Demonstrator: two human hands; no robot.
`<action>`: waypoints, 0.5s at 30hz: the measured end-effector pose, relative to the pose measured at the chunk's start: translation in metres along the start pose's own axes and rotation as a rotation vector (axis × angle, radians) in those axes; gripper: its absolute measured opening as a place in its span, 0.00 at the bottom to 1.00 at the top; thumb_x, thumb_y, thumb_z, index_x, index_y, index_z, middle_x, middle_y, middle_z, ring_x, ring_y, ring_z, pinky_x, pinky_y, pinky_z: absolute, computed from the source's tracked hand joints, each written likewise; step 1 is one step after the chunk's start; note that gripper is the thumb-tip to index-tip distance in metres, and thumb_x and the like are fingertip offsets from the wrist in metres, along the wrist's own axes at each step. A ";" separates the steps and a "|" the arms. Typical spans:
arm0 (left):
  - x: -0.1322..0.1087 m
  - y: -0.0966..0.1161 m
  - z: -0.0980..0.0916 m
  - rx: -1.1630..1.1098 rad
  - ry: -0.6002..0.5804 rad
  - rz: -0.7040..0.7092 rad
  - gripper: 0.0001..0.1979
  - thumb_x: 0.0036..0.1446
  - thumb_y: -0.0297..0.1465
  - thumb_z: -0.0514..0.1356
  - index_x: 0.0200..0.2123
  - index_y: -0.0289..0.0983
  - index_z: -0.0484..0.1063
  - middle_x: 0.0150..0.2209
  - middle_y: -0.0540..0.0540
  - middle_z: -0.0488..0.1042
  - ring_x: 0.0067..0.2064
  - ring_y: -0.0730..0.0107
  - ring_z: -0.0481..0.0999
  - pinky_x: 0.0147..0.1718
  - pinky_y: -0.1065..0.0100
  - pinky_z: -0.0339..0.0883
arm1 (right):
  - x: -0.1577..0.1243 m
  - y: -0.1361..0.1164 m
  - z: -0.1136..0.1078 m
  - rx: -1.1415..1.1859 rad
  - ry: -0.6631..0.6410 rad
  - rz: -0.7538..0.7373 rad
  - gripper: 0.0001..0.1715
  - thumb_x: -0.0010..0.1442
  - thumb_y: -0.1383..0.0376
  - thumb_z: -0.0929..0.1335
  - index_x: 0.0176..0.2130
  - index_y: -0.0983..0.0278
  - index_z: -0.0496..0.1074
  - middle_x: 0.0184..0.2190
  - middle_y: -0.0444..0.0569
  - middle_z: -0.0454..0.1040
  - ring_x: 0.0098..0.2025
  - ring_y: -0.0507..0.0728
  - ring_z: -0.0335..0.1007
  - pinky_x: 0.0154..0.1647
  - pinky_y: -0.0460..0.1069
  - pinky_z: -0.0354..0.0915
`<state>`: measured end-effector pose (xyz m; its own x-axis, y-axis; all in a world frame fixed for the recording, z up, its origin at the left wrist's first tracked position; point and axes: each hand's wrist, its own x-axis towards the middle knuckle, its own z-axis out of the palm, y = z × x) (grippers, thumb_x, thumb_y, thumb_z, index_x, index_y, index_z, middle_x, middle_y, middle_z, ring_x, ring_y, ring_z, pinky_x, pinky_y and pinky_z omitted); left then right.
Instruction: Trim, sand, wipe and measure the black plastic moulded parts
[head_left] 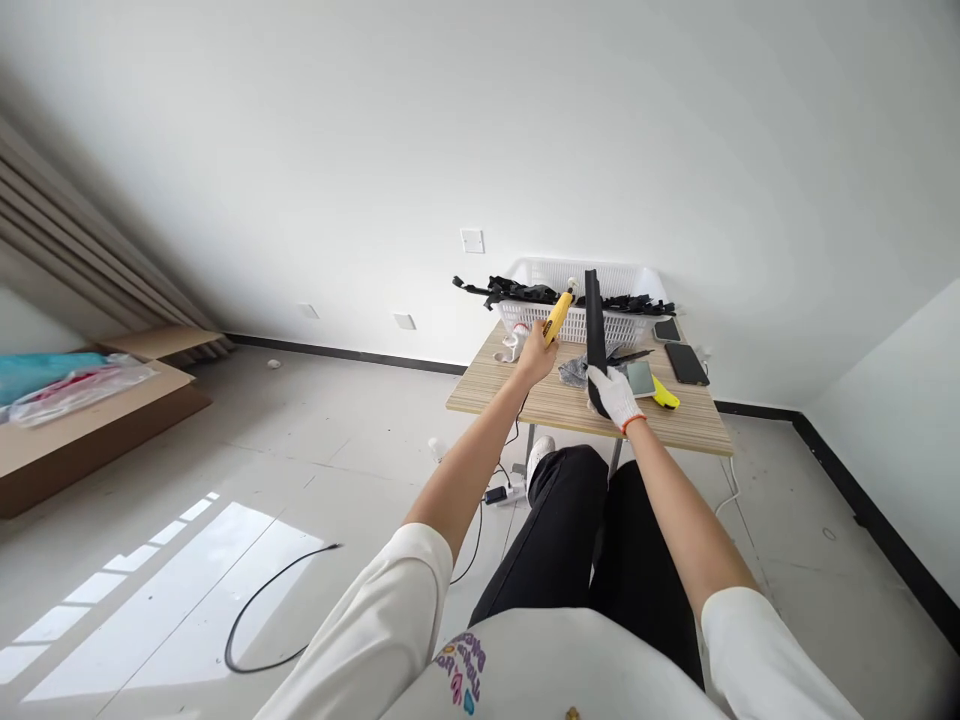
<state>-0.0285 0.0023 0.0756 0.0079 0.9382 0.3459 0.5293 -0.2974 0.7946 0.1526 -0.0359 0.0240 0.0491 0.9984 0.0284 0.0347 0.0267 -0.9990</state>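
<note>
Only the head cam to go on here, so this is what I'm seeing on my end: my left hand [538,357] is bare, with the fingers wrapped around a yellow tool [556,318], its front end angled up toward the basket [517,318]. My right hand [615,395] has a white glove with an orange cuff on, and those fingers are gripping a long black strip [594,325] near its bottom end. The strip stands almost upright in view, in front of the basket and just right of the yellow tool. The white basket sits at the far side of the tabletop [487,385], near the wall, with ragged black scraps [517,290] lying across it and poking out past both sides. A spare glove [513,342] is near my left hand, and a crumpled grey rag [574,371] lies left of the strip. Over by my right hand there's a greenish-grey pad [640,379] beside something bright yellow [665,393], can't tell what. Two phones [686,363] are at the right edge. Down on the floor I've got a power strip [511,492] and a loose black cable [247,620].
</note>
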 end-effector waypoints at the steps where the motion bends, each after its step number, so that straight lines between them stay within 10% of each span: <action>1: 0.009 0.002 0.001 0.011 -0.014 -0.009 0.17 0.64 0.30 0.55 0.54 0.37 0.57 0.48 0.37 0.72 0.46 0.59 0.75 0.45 0.58 0.69 | 0.002 0.005 0.001 0.016 -0.013 0.010 0.19 0.55 0.49 0.69 0.32 0.60 0.63 0.18 0.41 0.68 0.17 0.52 0.62 0.16 0.48 0.60; 15: 0.068 0.018 0.021 0.095 -0.035 -0.006 0.17 0.65 0.27 0.55 0.56 0.36 0.57 0.50 0.33 0.69 0.48 0.52 0.74 0.46 0.53 0.68 | 0.010 0.030 0.003 0.080 -0.067 0.064 0.19 0.56 0.48 0.70 0.33 0.58 0.62 0.19 0.41 0.67 0.16 0.53 0.63 0.13 0.48 0.61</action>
<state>-0.0010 0.0640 0.1030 0.0335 0.9460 0.3223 0.6077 -0.2753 0.7450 0.1508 -0.0245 -0.0059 -0.0182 0.9992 -0.0347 -0.0464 -0.0355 -0.9983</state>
